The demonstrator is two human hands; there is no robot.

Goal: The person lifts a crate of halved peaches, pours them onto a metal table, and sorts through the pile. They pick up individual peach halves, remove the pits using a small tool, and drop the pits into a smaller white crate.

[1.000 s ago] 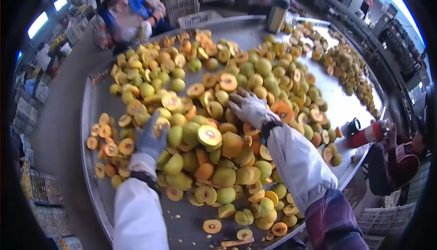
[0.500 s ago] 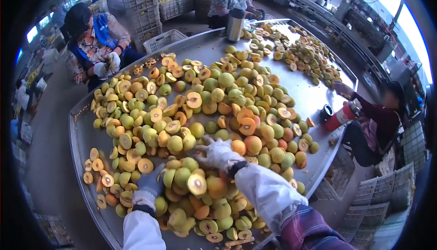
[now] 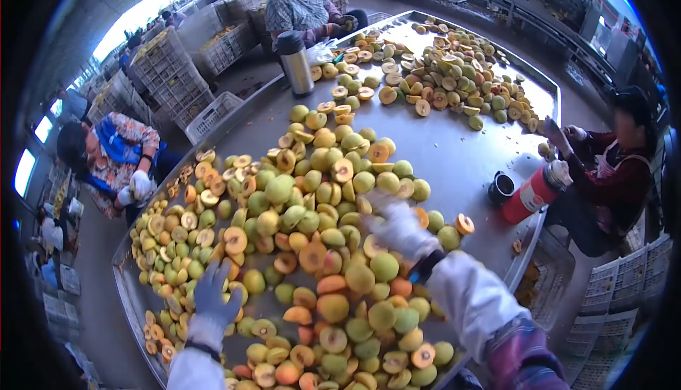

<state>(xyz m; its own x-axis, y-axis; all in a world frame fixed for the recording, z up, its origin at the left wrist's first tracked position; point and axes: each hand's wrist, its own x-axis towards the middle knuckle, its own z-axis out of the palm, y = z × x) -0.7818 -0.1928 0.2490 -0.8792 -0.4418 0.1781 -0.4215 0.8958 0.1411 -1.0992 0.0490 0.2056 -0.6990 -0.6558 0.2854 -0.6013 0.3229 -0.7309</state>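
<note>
Many halved and whole green, yellow and orange fruits (image 3: 330, 195) lie heaped over a metal table (image 3: 447, 150). My left hand (image 3: 215, 298), in a grey glove, rests at the left part of the heap with fingers spread and nothing in them. On the right side of the heap is my right hand (image 3: 397, 225), in a whitish glove; its fingers are smeared by motion, and whether they hold a fruit cannot be made out.
A steel flask (image 3: 296, 67) stands at the far left edge. Near the right edge are a red flask (image 3: 526, 198) and a black cup (image 3: 501, 188). Three people sit around the table. Crates (image 3: 170, 70) are stacked behind, and more stand at lower right.
The view has turned rightward. My right hand has moved away from my left, to the right side of the heap. Fruits have spread toward me, and my left hand's fingers now show apart.
</note>
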